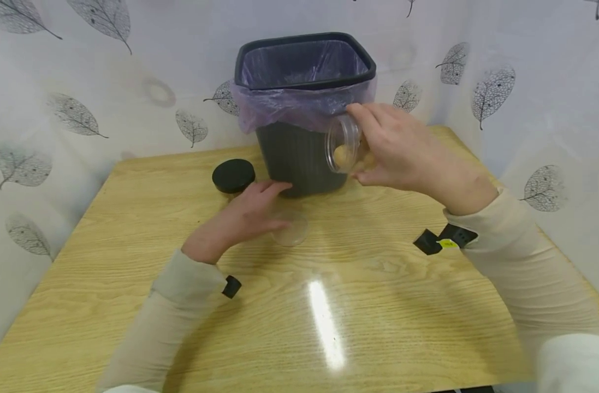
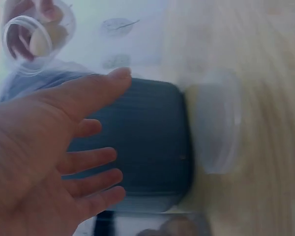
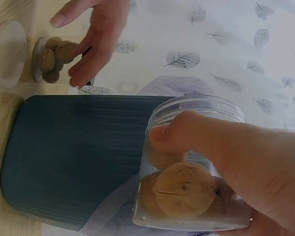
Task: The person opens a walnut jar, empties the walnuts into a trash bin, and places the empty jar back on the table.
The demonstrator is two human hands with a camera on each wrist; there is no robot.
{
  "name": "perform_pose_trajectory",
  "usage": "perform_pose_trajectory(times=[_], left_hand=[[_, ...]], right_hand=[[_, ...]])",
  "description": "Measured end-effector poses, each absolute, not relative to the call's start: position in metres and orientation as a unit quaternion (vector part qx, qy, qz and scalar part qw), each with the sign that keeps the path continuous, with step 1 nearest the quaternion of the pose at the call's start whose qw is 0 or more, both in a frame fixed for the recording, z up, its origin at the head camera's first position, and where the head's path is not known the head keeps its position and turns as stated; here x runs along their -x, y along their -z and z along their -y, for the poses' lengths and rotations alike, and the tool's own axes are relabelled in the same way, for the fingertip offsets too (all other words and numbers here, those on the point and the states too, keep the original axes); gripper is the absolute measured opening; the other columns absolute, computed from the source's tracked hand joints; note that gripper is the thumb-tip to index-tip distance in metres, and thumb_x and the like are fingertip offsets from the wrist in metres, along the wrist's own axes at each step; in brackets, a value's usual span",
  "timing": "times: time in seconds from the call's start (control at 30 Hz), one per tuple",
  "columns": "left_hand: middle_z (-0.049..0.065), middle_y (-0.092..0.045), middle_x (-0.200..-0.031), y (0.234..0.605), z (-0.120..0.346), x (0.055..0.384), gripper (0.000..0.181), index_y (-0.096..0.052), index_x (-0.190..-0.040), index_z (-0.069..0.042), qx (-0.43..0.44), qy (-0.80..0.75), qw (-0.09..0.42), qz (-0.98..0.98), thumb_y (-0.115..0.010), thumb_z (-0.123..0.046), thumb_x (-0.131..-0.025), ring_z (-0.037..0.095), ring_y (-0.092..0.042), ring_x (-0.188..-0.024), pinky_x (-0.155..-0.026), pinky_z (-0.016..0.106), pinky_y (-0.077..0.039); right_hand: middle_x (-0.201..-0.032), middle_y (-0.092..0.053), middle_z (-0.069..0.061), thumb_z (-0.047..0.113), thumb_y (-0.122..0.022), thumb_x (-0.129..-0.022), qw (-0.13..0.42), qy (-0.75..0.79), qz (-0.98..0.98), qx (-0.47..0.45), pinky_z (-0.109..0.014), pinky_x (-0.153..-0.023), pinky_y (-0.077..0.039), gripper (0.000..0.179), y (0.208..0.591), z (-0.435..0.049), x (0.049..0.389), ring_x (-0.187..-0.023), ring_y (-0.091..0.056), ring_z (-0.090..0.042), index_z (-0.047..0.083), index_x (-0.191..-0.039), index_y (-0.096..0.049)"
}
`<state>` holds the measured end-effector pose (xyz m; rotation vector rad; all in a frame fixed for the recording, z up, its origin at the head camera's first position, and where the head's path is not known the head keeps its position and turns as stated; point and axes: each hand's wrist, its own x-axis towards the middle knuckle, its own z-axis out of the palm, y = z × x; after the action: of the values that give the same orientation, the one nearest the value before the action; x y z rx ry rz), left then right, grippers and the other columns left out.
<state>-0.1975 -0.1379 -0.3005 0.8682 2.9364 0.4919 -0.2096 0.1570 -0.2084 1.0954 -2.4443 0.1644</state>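
Brown walnuts (image 3: 184,191) partly behind right-hand fingers (image 3: 194,132)

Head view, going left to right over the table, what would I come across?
Left sleeve, black lid, clear lid, open walnut jar, right hand, right sleeve. The bin and left hand overlap some of these, so I left them out.

R grip (image 1: 402,147) holds tipped clr jar (image 1: 349,129) w/ tan balls (image 1: 343,156) nr bin (image 1: 299,161); L grip (image 1: 247,215) by clr disc (image 1: 295,232).
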Motion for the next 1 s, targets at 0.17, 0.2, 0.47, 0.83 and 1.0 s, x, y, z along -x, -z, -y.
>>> perform_pose_trajectory(times=[0.17, 0.2, 0.47, 0.83, 1.0], left_hand=[[0.018, -0.051, -0.142, 0.275, 0.145, 0.192, 0.065, -0.046, -0.145, -0.010, -0.284, -0.171, -0.023, -0.943, -0.071, -0.037, -0.092, 0.036, -0.048, -0.130, -0.109, 0.049, -0.041], [0.017, -0.052, -0.141, 0.270, 0.147, 0.191, 0.062, -0.047, -0.145, -0.010, -0.288, -0.175, -0.036, -0.941, -0.070, -0.036, -0.093, 0.035, -0.050, -0.127, -0.108, 0.049, -0.043], [0.016, -0.065, -0.127, 0.225, 0.152, 0.185, 0.036, -0.061, -0.127, 0.001, -0.364, -0.225, -0.189, -0.884, -0.067, -0.016, -0.095, 0.031, -0.063, -0.112, -0.096, 0.043, -0.052], [0.011, -0.069, -0.119, 0.172, 0.148, 0.192, 0.026, -0.067, -0.119, -0.001, -0.327, -0.246, -0.284, -0.867, -0.057, -0.014, -0.099, 0.023, -0.063, -0.110, -0.089, 0.037, -0.052], [0.011, -0.061, -0.132, 0.159, 0.137, 0.205, 0.037, -0.059, -0.135, -0.008, -0.277, -0.233, -0.253, -0.897, -0.052, -0.023, -0.102, 0.025, -0.055, -0.119, -0.101, 0.040, -0.046]], right_hand=[[-0.127, -0.057, -0.031, 0.027, -0.087, -0.065, 0.224, -0.052, 0.886, -0.403, -0.055, -0.104, -0.043, 0.091, 0.200, -0.157, 0.208, -0.114, -0.055, -0.046, -0.013, -0.134, -0.043], [-0.127, -0.057, -0.031, 0.027, -0.086, -0.065, 0.220, -0.051, 0.887, -0.403, -0.055, -0.105, -0.043, 0.090, 0.198, -0.157, 0.208, -0.114, -0.055, -0.045, -0.013, -0.134, -0.043], [-0.129, -0.053, -0.030, 0.028, -0.087, -0.065, 0.216, -0.042, 0.887, -0.405, -0.055, -0.108, -0.041, 0.091, 0.186, -0.157, 0.206, -0.120, -0.051, -0.047, -0.013, -0.134, -0.045], [-0.133, -0.053, -0.031, 0.023, -0.086, -0.066, 0.222, -0.040, 0.887, -0.404, -0.057, -0.106, -0.043, 0.096, 0.164, -0.158, 0.201, -0.123, -0.051, -0.048, -0.012, -0.141, -0.039], [-0.131, -0.055, -0.031, 0.023, -0.086, -0.067, 0.217, -0.036, 0.894, -0.391, -0.059, -0.103, -0.045, 0.093, 0.154, -0.159, 0.197, -0.122, -0.053, -0.047, -0.010, -0.140, -0.039]])
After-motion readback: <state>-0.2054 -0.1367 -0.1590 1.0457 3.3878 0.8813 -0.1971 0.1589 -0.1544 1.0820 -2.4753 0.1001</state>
